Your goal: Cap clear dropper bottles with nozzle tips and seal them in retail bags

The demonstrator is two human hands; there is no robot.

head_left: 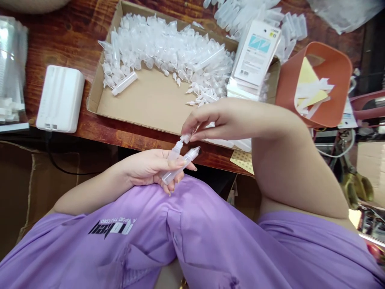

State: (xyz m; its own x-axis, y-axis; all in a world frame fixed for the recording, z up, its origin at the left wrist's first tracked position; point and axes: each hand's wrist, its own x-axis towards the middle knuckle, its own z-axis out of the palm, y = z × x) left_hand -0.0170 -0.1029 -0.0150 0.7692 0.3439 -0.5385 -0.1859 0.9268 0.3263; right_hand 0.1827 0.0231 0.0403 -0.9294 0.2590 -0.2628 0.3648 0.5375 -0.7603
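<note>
My left hand (150, 165) is closed around two small translucent plastic dropper bottles, above my lap. One dropper bottle (176, 171) lies across the fingers with a clear pointed cap on its end. Behind the thumb, the other dropper bottle (175, 150) points up to the right and shows a threaded neck. At that neck, my right hand (212, 118) pinches a small clear cap (186, 138) between thumb and fingertips. Whether the cap is seated on the neck cannot be made out. The right hand's other fingers curl inward, partly hiding something whitish.
A shallow cardboard tray (135, 108) holds many clear caps, white nozzle tips (206, 94) and loose tubes. White printed packages (255, 56) stand at its right, beside an orange bin (325, 60) with paper scraps. A white power bank (60, 98) with a cable lies left.
</note>
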